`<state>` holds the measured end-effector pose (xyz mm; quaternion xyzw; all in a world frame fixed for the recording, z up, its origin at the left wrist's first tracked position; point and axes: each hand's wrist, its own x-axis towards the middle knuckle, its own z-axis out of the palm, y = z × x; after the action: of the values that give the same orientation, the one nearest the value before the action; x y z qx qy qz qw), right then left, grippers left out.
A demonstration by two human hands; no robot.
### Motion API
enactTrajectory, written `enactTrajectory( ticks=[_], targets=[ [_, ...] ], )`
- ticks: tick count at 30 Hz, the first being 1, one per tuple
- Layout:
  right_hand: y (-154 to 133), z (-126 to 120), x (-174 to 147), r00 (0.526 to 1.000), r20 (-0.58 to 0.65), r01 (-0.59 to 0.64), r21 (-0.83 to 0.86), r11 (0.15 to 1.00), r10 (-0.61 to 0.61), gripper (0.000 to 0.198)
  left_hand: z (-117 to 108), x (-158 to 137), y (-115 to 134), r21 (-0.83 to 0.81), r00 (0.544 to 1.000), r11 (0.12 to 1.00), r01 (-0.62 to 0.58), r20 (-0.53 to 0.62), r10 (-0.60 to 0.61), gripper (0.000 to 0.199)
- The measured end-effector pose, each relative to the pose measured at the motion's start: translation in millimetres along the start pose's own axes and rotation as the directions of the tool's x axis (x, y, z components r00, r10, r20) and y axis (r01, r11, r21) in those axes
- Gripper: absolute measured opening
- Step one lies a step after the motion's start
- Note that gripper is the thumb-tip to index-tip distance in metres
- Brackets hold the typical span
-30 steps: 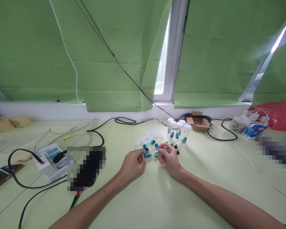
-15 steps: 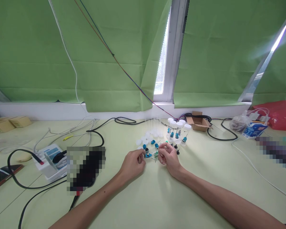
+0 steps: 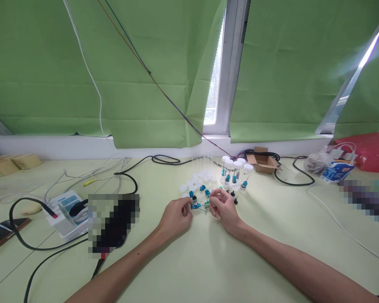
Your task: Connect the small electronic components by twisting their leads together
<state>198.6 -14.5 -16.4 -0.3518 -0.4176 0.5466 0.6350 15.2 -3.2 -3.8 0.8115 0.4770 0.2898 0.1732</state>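
My left hand (image 3: 177,215) is closed in a pinch, with its fingertips at a small blue part with a thin metal pin (image 3: 196,205). Opposite it, my right hand (image 3: 225,211) has thumb and fingers pressed together; what they hold is hidden. A small green piece (image 3: 207,203) shows beside the right fingertips, and I cannot tell whether they grip it. More blue parts (image 3: 202,187) and black pieces (image 3: 235,201) lie just beyond the hands. Several clear tubes with white caps (image 3: 244,179) stand behind my right hand, blue parts inside them.
Uncapped clear tubes (image 3: 205,168) stand at the back, with loose white caps (image 3: 183,187) in front. An open cardboard box (image 3: 262,163) and black cables lie behind. On the left are a white device (image 3: 68,214) and more cables; on the right, a red bag (image 3: 371,152).
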Motion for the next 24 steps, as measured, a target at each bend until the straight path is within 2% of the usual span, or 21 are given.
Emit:
enactTrajectory(
  ticks=[12,24],
  targets=[
    [-1.2,-1.3,0.2,0.999,0.036,0.018,-0.021,1.000,-0.017,0.014,-0.9,0.0,1.0,-0.007,1.000,1.000,0.014,0.000,-0.014,0.027],
    [0.3,-0.2,0.5,1.000,0.006,-0.007,0.001,1.000,0.007,0.012,1.0,0.1,0.6,-0.038,0.999,0.999,0.036,0.008,-0.036,0.027]
  ],
)
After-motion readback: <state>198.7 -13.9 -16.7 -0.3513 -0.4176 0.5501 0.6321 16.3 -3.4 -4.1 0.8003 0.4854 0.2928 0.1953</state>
